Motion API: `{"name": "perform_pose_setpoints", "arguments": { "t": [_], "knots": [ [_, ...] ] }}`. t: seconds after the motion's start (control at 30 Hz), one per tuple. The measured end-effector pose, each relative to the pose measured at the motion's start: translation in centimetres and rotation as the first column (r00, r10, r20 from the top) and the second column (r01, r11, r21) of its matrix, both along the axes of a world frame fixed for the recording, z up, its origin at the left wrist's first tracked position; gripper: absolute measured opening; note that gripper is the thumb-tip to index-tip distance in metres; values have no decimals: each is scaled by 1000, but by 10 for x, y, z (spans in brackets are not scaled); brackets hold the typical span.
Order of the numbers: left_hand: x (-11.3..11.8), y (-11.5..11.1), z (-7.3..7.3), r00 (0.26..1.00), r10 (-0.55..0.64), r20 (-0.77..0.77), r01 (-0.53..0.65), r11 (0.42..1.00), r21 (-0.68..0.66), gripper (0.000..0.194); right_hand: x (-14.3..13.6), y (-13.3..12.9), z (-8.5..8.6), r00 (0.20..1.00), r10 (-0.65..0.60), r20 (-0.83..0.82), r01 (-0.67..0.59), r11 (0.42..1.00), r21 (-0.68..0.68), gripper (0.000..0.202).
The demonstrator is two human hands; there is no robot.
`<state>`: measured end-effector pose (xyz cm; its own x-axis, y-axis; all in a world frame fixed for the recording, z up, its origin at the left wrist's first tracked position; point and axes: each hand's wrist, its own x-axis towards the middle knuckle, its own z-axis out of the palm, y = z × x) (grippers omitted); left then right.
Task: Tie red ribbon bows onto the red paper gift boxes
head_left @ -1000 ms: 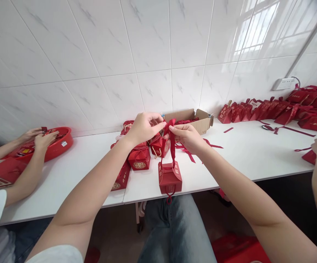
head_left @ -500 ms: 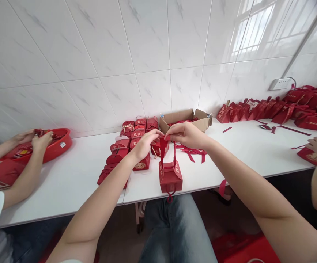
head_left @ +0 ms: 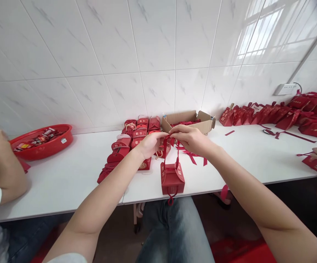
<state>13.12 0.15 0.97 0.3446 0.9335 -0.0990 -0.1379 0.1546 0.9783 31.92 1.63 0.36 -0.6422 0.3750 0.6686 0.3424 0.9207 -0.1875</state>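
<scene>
Both my hands meet above a small red gift box [head_left: 172, 181] standing near the table's front edge. My left hand [head_left: 153, 144] pinches a red ribbon [head_left: 177, 155] that rises in a loop from the top of the box. The fingers of my right hand [head_left: 192, 138] are closed on the same ribbon, close against my left fingertips. A thin red cord loop hangs from the box's near side over the edge. Behind my left hand, several red boxes [head_left: 120, 144] stand in rows, partly covered by my forearm.
An open cardboard box [head_left: 206, 126] holds red ribbons; loose ribbon strips [head_left: 192, 157] lie before it. Scissors [head_left: 268, 132] and rows of red boxes [head_left: 248, 115] are at right. A red basin [head_left: 67, 138] of wrapped sweets stands left. Co-workers' arms [head_left: 11, 175] show at both sides.
My fingers have drawn together, and the ribbon ends now cross between them above the box. The co-worker at left has pulled their hands out of the basin.
</scene>
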Motion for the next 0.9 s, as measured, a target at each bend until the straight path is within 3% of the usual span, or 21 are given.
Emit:
{"name": "perform_pose_setpoints", "arguments": {
  "t": [0.1,0.2,0.27,0.33,0.43,0.5,0.57,0.7,0.9],
  "knots": [
    [-5,0,0,993,57,-108,-43,990,131,12,1,3,-7,997,16,-75,-17,1000,-10,34],
    [-10,0,2,956,141,-257,-48,941,334,18,-2,4,-11,980,28,-197,-32,999,-18,28],
    [-13,-2,5,905,220,-364,-11,867,498,19,-6,4,-14,956,10,-293,-33,997,-75,23],
    [-15,-4,9,829,332,-449,48,759,650,17,-11,1,-16,916,-25,-401,-68,974,-215,18],
    [-16,-8,16,719,487,-496,159,579,800,12,-15,-2,-19,833,-76,-548,-235,849,-474,15],
    [-17,-11,18,676,551,-489,205,496,844,11,-18,-4,-19,780,-116,-615,-342,745,-574,14],
    [-17,-12,20,654,583,-482,215,467,858,12,-19,-5,-19,742,-162,-651,-399,673,-622,15],
    [-17,-13,25,642,596,-482,199,477,856,11,-23,-8,-18,709,-230,-667,-452,578,-679,24],
    [-16,-18,28,573,703,-421,229,355,906,12,-23,-8,-26,653,-232,-721,-560,493,-666,20]
  ]
}}
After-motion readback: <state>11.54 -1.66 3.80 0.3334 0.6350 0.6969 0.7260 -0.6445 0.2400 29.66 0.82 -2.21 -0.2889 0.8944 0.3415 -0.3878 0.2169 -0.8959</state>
